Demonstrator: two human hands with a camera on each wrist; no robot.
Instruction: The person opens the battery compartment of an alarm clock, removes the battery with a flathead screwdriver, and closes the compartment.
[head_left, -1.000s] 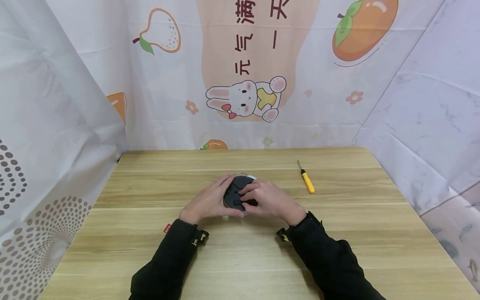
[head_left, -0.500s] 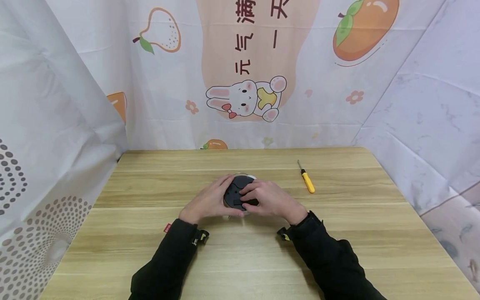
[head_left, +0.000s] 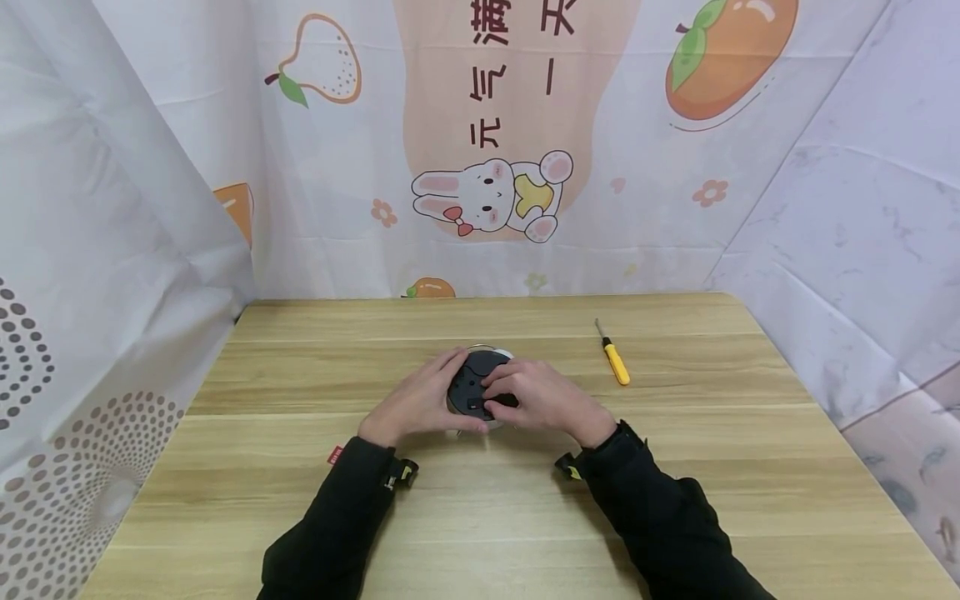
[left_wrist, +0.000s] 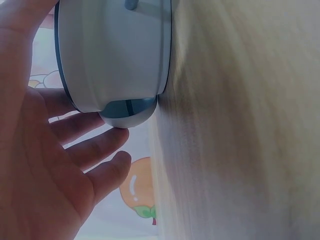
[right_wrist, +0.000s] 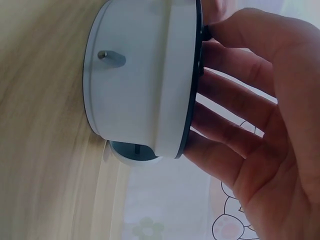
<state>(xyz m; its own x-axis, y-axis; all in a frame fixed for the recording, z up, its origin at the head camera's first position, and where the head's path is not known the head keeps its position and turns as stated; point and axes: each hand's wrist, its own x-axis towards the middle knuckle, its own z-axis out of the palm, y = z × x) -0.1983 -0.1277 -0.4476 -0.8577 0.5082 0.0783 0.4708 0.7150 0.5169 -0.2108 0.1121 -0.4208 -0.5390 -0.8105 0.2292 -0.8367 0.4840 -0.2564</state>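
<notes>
A white alarm clock (head_left: 471,367) lies face down on the table, its round black back upward. Its pale side, a short metal leg (right_wrist: 102,54) and a rounded bell (left_wrist: 131,119) show in the wrist views. My left hand (head_left: 420,401) holds the clock by its left rim, thumb at the near side and fingers at the far side. On the back, my right hand (head_left: 543,402) pinches a small black piece (right_wrist: 206,33), seemingly the battery cover, between thumb and fingertips. Beside these fingertips a small slot (head_left: 473,405) shows a reddish spot. The clock's face is hidden.
A screwdriver (head_left: 616,363) with a yellow handle lies on the wooden table (head_left: 480,517) to the right of the clock, tip pointing away. Printed curtain (head_left: 322,208) hangs behind the table's far edge and along both sides.
The fingers of my right hand have shifted slightly to the right on the clock's back. The slot with the reddish spot now shows. My left hand and the screwdriver have stayed put.
</notes>
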